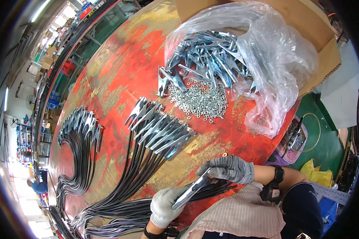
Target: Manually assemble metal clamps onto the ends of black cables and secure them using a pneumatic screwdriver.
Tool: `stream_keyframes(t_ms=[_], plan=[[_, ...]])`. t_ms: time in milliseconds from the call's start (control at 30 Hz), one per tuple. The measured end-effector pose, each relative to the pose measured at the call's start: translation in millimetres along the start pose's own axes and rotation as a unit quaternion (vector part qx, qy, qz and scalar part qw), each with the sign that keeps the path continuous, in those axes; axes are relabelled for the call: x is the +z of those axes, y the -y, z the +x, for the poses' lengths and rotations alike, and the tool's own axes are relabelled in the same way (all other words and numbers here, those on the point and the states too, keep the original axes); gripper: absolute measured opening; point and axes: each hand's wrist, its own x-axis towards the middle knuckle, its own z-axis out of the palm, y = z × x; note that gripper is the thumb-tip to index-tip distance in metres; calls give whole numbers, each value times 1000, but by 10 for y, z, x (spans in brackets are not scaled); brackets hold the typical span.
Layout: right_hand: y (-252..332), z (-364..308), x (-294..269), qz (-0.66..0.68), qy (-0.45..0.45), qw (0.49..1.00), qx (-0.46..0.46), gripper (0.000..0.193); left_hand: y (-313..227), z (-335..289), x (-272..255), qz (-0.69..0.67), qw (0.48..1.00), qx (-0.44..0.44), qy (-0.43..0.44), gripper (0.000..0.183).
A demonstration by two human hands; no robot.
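Observation:
A silvery metal spring clamp (190,190) lies slanted between my two gloved hands over the near edge of the table. My left hand (165,205), in a pale knit glove, is closed around the clamp's lower end. At its upper end my right hand (229,169), in a grey glove, has thumb and fingers pinched on it. Just behind the clamp runs a bundle of black cables (215,190); whether one is joined to this clamp is hidden. Farther off lies a row of cables ending in shiny clamps (159,129), with a second such row (81,123) to its left.
A clear plastic bag (273,67) spills loose clamps (209,53) at the far right, beside a cardboard box (321,44). A pile of small nuts (201,99) lies before them on the worn red table (115,75). A purple tub (293,145) stands off the right edge.

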Motion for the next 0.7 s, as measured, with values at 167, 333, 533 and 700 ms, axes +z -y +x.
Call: stream_keyframes(t_ms=[167, 333, 533, 700], plan=[[-82, 31, -12, 7, -30, 1000, 2, 40, 41, -12, 42, -22, 1000, 11, -14, 19], [-124, 107, -122, -15, -74, 997, -14, 38, 2, 236, -89, 95, 995, -5, -16, 47], [-517, 378, -477, -246, -136, 960, -22, 36, 91, 661, 347, 244, 959, 141, -37, 44], [-383, 310, -472, -294, -146, 944, 27, 36, 180, 724, 501, 329, 927, 165, -71, 46]])
